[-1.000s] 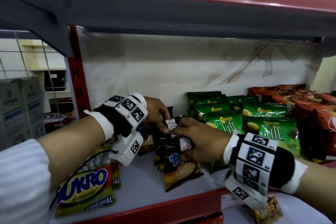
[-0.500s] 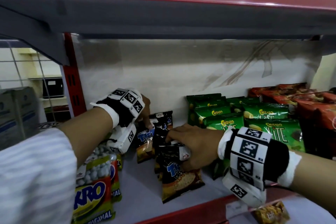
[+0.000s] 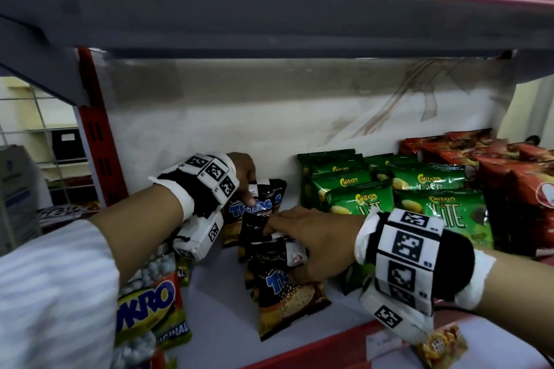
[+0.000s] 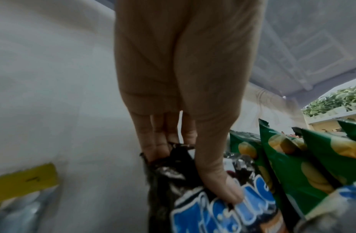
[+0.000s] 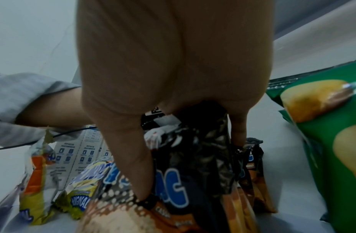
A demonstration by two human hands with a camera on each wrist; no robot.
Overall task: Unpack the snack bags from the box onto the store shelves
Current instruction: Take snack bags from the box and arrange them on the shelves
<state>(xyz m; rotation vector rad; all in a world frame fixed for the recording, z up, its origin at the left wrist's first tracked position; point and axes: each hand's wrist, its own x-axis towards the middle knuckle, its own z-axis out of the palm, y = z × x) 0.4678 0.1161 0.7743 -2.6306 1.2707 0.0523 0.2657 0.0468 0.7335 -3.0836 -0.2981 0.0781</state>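
We face a store shelf (image 3: 209, 293) with a pale grey deck and a red front lip. Above it hangs the grey underside of the upper shelf (image 3: 269, 15), edged in red along its top. A red slotted upright (image 3: 100, 141) stands at the left, and a white back panel (image 3: 239, 123) marked with brownish streaks closes the rear. Through a wire grid (image 3: 27, 117) on the left we see a cream wall, and light falls softly from the front

Head view faces the shelf (image 3: 209, 302); both wrist views look closely along fingers.
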